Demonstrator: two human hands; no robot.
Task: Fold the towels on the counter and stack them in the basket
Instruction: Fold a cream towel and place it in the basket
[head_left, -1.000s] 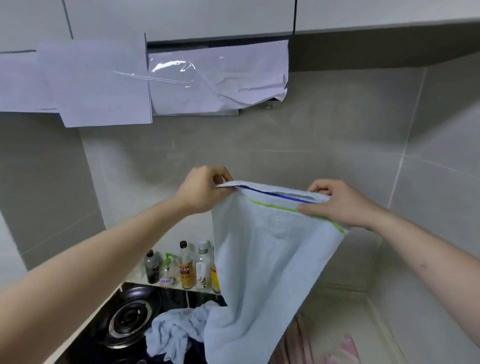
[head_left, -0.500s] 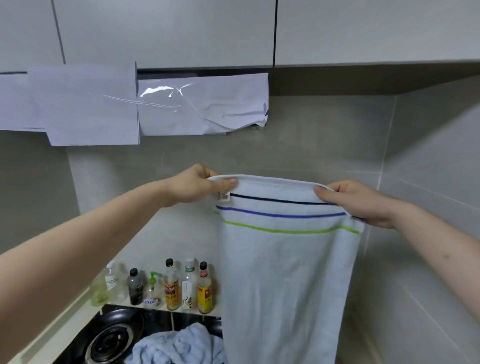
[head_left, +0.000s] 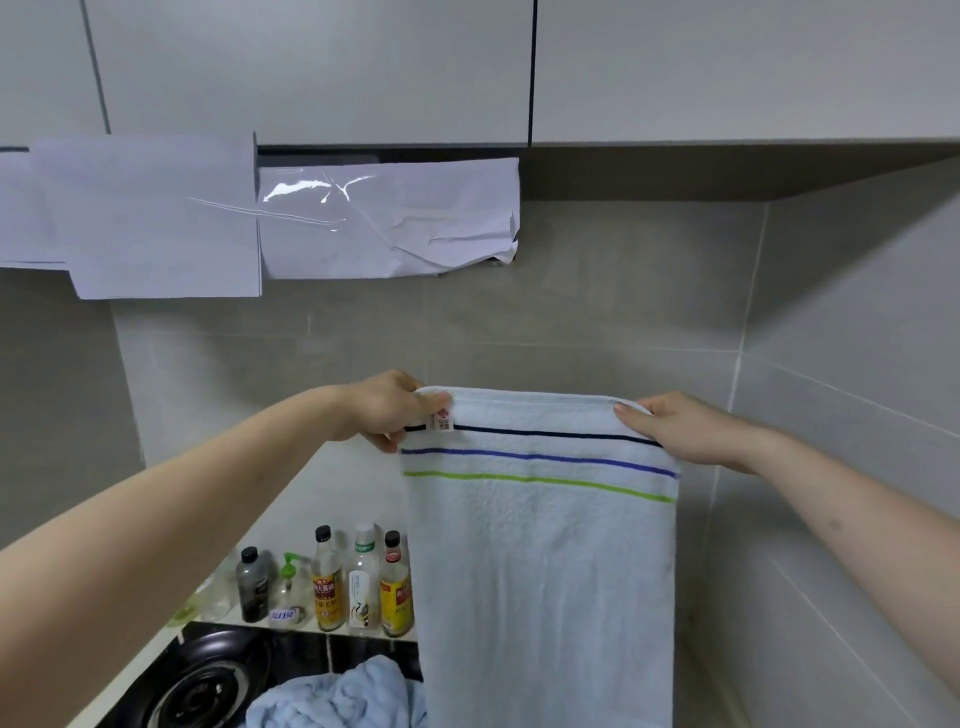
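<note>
A pale blue towel (head_left: 540, 571) with a black, a blue and a green stripe near its top hangs flat in front of me, stretched by its upper edge. My left hand (head_left: 387, 410) pinches the top left corner next to a small label. My right hand (head_left: 675, 428) pinches the top right corner. A second light blue towel (head_left: 337, 699) lies crumpled on the stove below. The basket is out of view.
A black gas stove (head_left: 208, 680) sits at the lower left. Several bottles (head_left: 358, 582) stand in a row against the tiled wall behind it. White paper sheets (head_left: 249, 218) cover the range hood under the grey cabinets.
The towel's top edge went from bunched and tilted to spread flat and level between both hands, showing all three stripes. The view tilted upward.
</note>
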